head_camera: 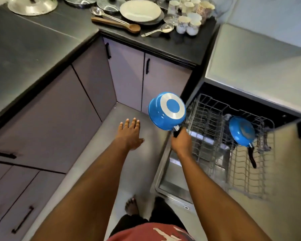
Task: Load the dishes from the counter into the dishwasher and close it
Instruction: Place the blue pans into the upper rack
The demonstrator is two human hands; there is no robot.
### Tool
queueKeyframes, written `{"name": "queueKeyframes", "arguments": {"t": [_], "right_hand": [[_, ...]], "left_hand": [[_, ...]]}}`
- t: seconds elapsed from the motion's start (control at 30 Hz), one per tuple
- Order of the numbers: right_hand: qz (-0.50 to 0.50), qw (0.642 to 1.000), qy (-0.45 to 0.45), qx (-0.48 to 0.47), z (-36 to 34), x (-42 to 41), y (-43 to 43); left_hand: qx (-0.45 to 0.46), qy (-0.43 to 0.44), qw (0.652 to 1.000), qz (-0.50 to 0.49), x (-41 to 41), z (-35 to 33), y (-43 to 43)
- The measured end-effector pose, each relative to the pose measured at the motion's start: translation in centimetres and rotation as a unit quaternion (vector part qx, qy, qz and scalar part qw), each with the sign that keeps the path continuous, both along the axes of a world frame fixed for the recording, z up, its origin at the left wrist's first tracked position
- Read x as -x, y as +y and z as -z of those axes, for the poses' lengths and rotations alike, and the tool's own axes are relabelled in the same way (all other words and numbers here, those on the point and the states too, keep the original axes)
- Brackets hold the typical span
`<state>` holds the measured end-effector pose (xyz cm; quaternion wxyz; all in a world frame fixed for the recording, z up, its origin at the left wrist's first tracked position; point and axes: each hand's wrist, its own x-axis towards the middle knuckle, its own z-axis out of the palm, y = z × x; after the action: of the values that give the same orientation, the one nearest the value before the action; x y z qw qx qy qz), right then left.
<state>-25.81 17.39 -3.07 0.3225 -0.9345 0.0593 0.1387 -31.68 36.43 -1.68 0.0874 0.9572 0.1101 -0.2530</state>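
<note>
Loading barely begun: your right hand (181,141) grips the inverted blue metal saucepan (167,110) by its black handle; left hand (130,134) spread, empty. Right of grip, one smaller blue frying pan (241,131) racked; beyond, countertop dishes (140,10) unloaded.

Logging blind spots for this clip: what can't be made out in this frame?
All in the head view:
Inside of the blue pot: its base faces the camera.
Most of the pot's handle: wrapped by the right hand.
Metal lid, top left: cut off by the frame's top edge.
Dishwasher cavity: hidden under its own top panel.
Right part of the rack: motion-blurred.
</note>
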Motion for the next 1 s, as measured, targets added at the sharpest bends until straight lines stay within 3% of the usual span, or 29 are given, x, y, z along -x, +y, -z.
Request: {"name": "queueKeyframes", "arguments": {"t": [0.33,0.63,0.83,1.0], "right_hand": [[0.064,0.997,0.022,0.048,3.6,0.6,-17.3],[0.141,0.984,0.041,0.099,12.0,-4.3,-33.8],[0.183,0.979,0.039,0.082,19.1,-6.2,-38.2],[0.276,0.953,0.045,0.117,23.8,-7.2,-39.3]], "left_hand": [[0.035,0.039,0.992,0.114,-3.8,3.6,-16.3],[0.042,0.098,0.977,0.185,-9.2,12.7,-31.2],[0.027,0.131,0.967,0.217,-12.1,18.9,-35.1],[0.012,0.125,0.963,0.240,-15.1,21.3,-36.0]]}}
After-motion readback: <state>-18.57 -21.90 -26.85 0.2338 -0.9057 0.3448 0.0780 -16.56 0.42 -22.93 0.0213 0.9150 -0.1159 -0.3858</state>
